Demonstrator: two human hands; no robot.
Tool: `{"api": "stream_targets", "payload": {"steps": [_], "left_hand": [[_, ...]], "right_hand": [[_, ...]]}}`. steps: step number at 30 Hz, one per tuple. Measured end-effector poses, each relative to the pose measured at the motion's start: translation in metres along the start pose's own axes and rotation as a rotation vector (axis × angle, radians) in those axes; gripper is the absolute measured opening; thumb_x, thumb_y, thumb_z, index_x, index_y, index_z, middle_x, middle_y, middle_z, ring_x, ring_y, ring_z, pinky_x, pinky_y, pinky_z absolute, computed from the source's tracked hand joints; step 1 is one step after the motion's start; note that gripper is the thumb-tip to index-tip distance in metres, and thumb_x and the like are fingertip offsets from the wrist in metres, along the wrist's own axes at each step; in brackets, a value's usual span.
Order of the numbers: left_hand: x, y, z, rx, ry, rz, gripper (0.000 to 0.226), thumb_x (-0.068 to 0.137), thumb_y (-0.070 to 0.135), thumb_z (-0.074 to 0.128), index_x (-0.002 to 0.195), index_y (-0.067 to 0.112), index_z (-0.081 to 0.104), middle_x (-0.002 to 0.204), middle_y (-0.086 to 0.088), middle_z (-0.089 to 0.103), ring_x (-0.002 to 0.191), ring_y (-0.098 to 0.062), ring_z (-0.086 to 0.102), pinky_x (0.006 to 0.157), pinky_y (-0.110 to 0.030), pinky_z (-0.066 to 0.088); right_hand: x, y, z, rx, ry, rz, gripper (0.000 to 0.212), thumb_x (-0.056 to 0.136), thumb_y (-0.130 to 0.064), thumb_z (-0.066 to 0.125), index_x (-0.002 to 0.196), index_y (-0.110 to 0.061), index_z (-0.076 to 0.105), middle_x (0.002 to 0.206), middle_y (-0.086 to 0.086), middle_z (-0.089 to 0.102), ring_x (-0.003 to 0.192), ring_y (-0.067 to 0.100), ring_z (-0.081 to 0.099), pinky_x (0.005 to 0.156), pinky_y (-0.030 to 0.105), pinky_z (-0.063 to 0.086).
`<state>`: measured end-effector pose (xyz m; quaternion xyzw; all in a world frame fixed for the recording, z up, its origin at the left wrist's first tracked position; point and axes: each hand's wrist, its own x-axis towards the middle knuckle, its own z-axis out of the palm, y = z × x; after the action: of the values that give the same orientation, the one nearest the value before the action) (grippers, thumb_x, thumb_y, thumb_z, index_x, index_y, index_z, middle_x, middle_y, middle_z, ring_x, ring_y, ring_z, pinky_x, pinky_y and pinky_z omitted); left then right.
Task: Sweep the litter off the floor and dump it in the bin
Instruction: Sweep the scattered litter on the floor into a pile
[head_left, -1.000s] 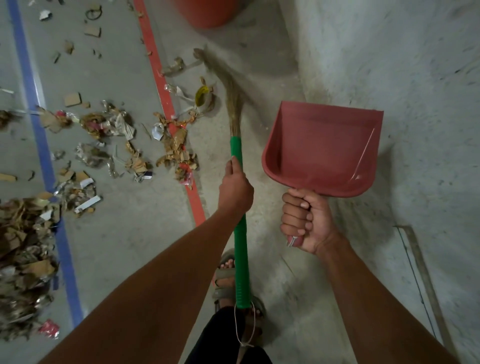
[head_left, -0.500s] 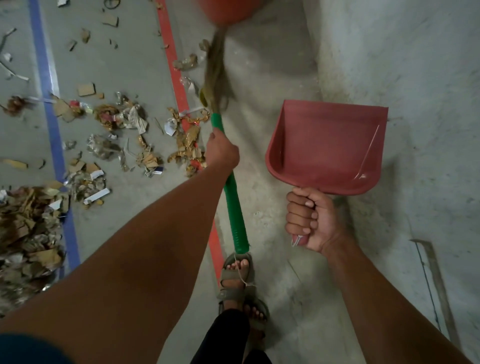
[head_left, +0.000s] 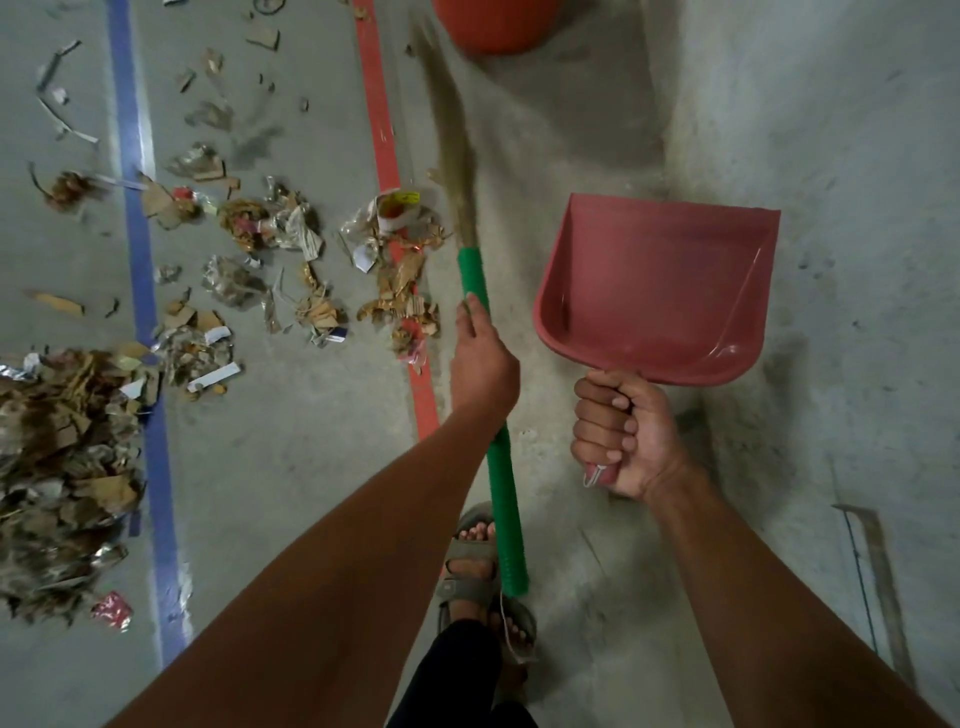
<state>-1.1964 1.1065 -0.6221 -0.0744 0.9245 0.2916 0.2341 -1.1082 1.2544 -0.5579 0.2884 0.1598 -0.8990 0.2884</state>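
head view: left hand (head_left: 483, 358) grips the green broom (head_left: 498, 457), right hand (head_left: 623, 436) clenches the empty red dustpan (head_left: 660, 291). litter (head_left: 384, 260) lies at 10 o'clock; short strokes should herd it toward the big pile (head_left: 57, 457) before scooping.

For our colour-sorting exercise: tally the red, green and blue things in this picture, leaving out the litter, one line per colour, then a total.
Red: 3 – dustpan, floor stripe, bin
Green: 1 – broom handle
Blue: 1 – floor stripe
Total: 5
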Motion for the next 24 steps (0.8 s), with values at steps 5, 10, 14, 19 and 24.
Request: {"api": "stream_targets", "payload": {"steps": [5, 10, 14, 19, 24], "left_hand": [[0.003, -0.007, 0.015, 0.111, -0.212, 0.066, 0.078, 0.098, 0.002, 0.045, 0.166, 0.013, 0.008, 0.172, -0.008, 0.015, 0.131, -0.038, 0.053, 0.105, -0.049, 0.049], [0.001, -0.047, 0.003, 0.047, -0.131, -0.157, 0.073, 0.094, 0.001, 0.044, 0.163, 0.009, 0.019, 0.165, -0.013, 0.032, 0.137, -0.037, 0.05, 0.11, -0.052, 0.049], [-0.013, -0.08, -0.016, -0.045, -0.005, -0.314, 0.077, 0.098, 0.002, 0.045, 0.165, 0.009, 0.008, 0.171, -0.01, 0.019, 0.14, -0.039, 0.047, 0.114, -0.05, 0.043], [-0.034, -0.096, -0.032, -0.073, 0.117, -0.392, 0.075, 0.1, 0.0, 0.042, 0.165, 0.006, 0.004, 0.173, -0.012, 0.01, 0.143, -0.04, 0.043, 0.115, -0.047, 0.039], [-0.064, -0.084, -0.02, -0.087, 0.095, -0.247, 0.077, 0.101, 0.001, 0.04, 0.166, 0.013, 0.002, 0.174, -0.005, 0.007, 0.137, -0.041, 0.05, 0.109, -0.049, 0.045]], "right_hand": [[0.001, 0.006, 0.002, 0.01, 0.029, 0.011, 0.041, 0.09, -0.022, 0.058, 0.055, -0.024, 0.037, 0.039, -0.01, 0.019, 0.031, 0.007, 0.014, 0.033, 0.02, 0.02], [-0.001, 0.016, 0.004, -0.001, 0.066, 0.039, 0.042, 0.095, -0.023, 0.043, 0.054, -0.025, 0.034, 0.04, -0.01, 0.016, 0.032, 0.007, 0.012, 0.033, 0.019, 0.017], [-0.002, 0.024, 0.006, 0.0, 0.053, 0.06, 0.042, 0.096, -0.023, 0.042, 0.055, -0.025, 0.033, 0.04, -0.01, 0.014, 0.032, 0.007, 0.011, 0.033, 0.02, 0.016], [-0.002, 0.033, 0.011, -0.007, 0.037, 0.078, 0.042, 0.096, -0.023, 0.041, 0.054, -0.024, 0.035, 0.041, -0.01, 0.014, 0.032, 0.007, 0.011, 0.034, 0.02, 0.016], [-0.011, 0.042, 0.018, -0.045, 0.062, 0.076, 0.043, 0.096, -0.022, 0.042, 0.054, -0.024, 0.034, 0.041, -0.01, 0.013, 0.033, 0.007, 0.009, 0.034, 0.019, 0.016]]}}
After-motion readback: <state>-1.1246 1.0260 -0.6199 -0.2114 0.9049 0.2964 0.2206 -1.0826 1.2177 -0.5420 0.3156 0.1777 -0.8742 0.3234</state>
